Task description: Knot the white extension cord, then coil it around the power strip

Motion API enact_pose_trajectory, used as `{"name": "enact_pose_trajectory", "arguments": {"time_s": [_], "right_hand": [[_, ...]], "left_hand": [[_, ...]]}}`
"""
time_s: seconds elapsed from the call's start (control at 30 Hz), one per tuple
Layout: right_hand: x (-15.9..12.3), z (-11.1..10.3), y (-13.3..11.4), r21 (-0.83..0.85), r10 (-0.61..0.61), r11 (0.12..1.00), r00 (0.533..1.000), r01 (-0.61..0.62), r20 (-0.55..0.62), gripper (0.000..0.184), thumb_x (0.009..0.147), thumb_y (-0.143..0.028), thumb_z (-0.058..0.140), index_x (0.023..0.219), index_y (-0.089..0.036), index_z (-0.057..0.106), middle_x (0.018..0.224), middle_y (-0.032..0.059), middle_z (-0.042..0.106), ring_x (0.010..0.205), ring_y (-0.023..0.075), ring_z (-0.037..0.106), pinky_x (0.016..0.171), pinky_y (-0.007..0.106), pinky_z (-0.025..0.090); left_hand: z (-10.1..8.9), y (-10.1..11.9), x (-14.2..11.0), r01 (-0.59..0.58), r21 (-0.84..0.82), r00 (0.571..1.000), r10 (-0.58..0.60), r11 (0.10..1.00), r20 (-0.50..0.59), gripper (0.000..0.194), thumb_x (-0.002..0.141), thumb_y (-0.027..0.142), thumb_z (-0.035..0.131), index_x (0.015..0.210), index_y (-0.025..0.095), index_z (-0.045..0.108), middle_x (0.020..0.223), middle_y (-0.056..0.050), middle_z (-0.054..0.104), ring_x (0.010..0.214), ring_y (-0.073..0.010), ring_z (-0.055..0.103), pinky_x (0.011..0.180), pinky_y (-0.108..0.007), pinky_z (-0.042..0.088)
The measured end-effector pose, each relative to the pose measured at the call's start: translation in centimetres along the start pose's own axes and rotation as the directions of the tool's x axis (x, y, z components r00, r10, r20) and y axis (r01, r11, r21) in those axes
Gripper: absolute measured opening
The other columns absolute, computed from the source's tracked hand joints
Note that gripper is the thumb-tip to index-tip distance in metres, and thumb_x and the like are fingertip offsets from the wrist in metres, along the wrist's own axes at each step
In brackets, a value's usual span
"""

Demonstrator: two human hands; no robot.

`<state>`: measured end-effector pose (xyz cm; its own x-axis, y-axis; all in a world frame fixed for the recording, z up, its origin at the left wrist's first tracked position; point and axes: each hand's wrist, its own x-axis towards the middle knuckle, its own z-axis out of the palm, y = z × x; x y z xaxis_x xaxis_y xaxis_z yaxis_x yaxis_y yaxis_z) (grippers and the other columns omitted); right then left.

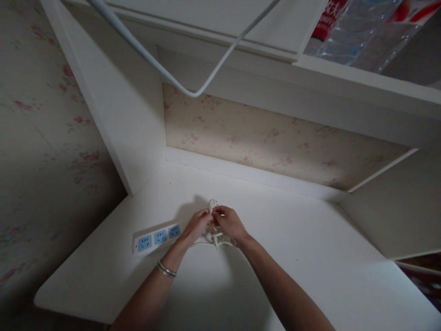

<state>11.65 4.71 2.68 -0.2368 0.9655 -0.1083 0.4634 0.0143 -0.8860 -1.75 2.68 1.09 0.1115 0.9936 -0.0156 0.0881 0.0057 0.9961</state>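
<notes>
Both my hands meet over the white desk, closed around a small white plug (pixel 212 203) that points up and away from me. My left hand (pixel 199 224) pinches it from the left, with a silver bangle on that wrist. From the right, the fingertips of my right hand (pixel 229 222) are pressed together at the plug's lower end. Beneath the hands hangs a bundled white cord (pixel 216 238), partly hidden by the fingers. A white power strip (pixel 156 239) with three blue socket panels lies on the desk just left of my left hand.
The white desk (pixel 292 243) stretches under my arms to a back wall with floral wallpaper (pixel 268 133). A shelf (pixel 361 78) overhangs it, bearing plastic-wrapped bottles (pixel 361 32) at upper right. A thick white cable (pixel 195 94) loops down in front. Upright panels (pixel 120 96) border the left side.
</notes>
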Motion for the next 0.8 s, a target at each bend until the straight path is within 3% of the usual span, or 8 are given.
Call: {"name": "enact_pose_trajectory", "arguments": {"time_s": [0.13,0.3,0.4,0.57,0.7,0.8], "right_hand": [[-0.2,-2.2,-0.8,-0.218,-0.041,0.975,0.998,0.05,0.044,0.022,0.085,-0.03,0.05,0.091,-0.02,0.069,0.081,0.0022,0.071,0.072,0.0147,0.065,0.066,0.024,0.047],[-1.1,-5.3,-0.9,-0.567,-0.11,0.795,0.971,0.214,0.213,0.025,0.087,-0.02,0.046,0.095,-0.022,0.07,0.097,0.004,0.073,0.085,0.0174,0.067,0.076,0.025,0.046],[-1.5,-6.0,-0.4,-0.61,-0.227,0.727,0.948,0.316,0.221,0.031,0.089,-0.015,0.042,0.107,-0.021,0.067,0.114,0.0056,0.068,0.101,0.018,0.065,0.087,0.026,0.046],[-1.5,-6.0,0.1,-0.65,-0.39,0.644,0.904,0.403,0.173,0.031,0.094,-0.018,0.038,0.102,-0.02,0.068,0.124,0.0064,0.064,0.115,0.0173,0.059,0.096,0.028,0.045],[-0.9,-5.6,-0.2,-0.653,-0.451,0.611,0.874,0.448,0.178,0.03,0.094,-0.019,0.041,0.108,-0.021,0.067,0.125,0.0072,0.062,0.116,0.0169,0.057,0.099,0.029,0.044],[-0.4,-5.3,-0.6,-0.6,-0.486,0.607,0.841,0.521,0.238,0.034,0.088,-0.021,0.049,0.12,-0.017,0.061,0.134,0.0106,0.055,0.126,0.0197,0.048,0.105,0.033,0.039]], "left_hand": [[0.4,-0.9,0.1,-0.011,0.073,0.999,0.015,0.997,-0.05,0.024,0.079,0.033,0.049,0.081,0.015,0.064,0.077,-0.003,0.064,0.074,-0.017,0.058,0.067,-0.025,0.042],[0.7,-1.9,0.4,-0.05,0.122,0.995,0.06,0.991,-0.082,0.03,0.086,0.04,0.046,0.084,0.015,0.062,0.074,-0.002,0.062,0.069,-0.016,0.057,0.061,-0.024,0.041],[0.8,-2.0,0.6,-0.079,0.117,0.993,0.089,0.99,-0.077,0.029,0.088,0.04,0.045,0.093,0.015,0.06,0.078,-0.002,0.064,0.07,-0.0161,0.059,0.061,-0.024,0.043],[1.0,-2.0,0.5,-0.095,0.205,0.993,0.106,0.974,-0.046,0.037,0.092,0.04,0.041,0.117,0.017,0.053,0.085,-0.004,0.069,0.075,-0.0181,0.065,0.066,-0.026,0.048],[1.4,-1.6,0.1,-0.158,0.444,0.975,0.212,0.882,-0.074,0.04,0.096,0.035,0.032,0.124,0.015,0.052,0.108,-0.014,0.065,0.103,-0.0232,0.062,0.09,-0.036,0.047],[1.5,-1.0,-0.2,-0.246,0.482,0.958,0.285,0.841,-0.009,0.041,0.095,0.037,0.034,0.124,0.015,0.053,0.12,-0.015,0.058,0.113,-0.0237,0.054,0.099,-0.039,0.042]]}}
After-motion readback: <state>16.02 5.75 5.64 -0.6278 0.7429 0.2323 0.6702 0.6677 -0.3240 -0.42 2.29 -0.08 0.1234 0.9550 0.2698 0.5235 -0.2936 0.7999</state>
